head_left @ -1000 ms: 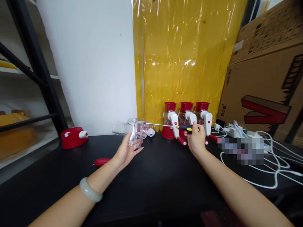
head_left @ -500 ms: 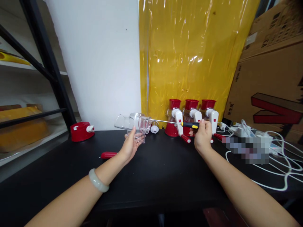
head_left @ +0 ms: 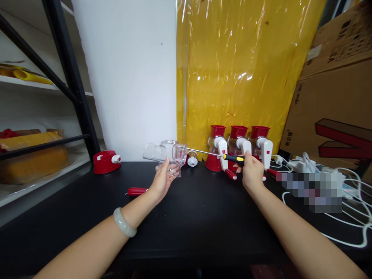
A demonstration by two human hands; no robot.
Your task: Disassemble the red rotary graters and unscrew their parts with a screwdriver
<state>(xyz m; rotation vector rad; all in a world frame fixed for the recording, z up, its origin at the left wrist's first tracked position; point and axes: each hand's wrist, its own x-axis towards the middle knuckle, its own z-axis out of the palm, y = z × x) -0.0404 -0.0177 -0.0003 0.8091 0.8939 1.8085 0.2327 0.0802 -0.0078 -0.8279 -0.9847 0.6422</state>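
Note:
My left hand (head_left: pixel 164 180) is closed round a clear plastic grater housing (head_left: pixel 167 149), holding it on its side above the black table (head_left: pixel 186 217). In my right hand (head_left: pixel 252 170) is a screwdriver (head_left: pixel 235 158) with a black and yellow handle. Its long metal shaft points left, and the tip meets the right end of the clear housing; I cannot tell exactly what it touches inside. Behind the housing lies a grater drum (head_left: pixel 192 159). A red crank handle (head_left: pixel 136 191) rests near my left wrist, and a red base (head_left: pixel 106 162) with a white knob sits farther left.
Three red and white rotary graters (head_left: pixel 216 149) stand in a row at the back, behind my right hand. White cables (head_left: pixel 360 217) and a power strip tangle on the right. A large cardboard box (head_left: pixel 340 100) leans there, and a shelf rack (head_left: pixel 83 116) stands at left.
The whole view has shifted slightly, so things sit a little farther right and lower. Both hands keep their hold, and the screwdriver stays at the housing's end.

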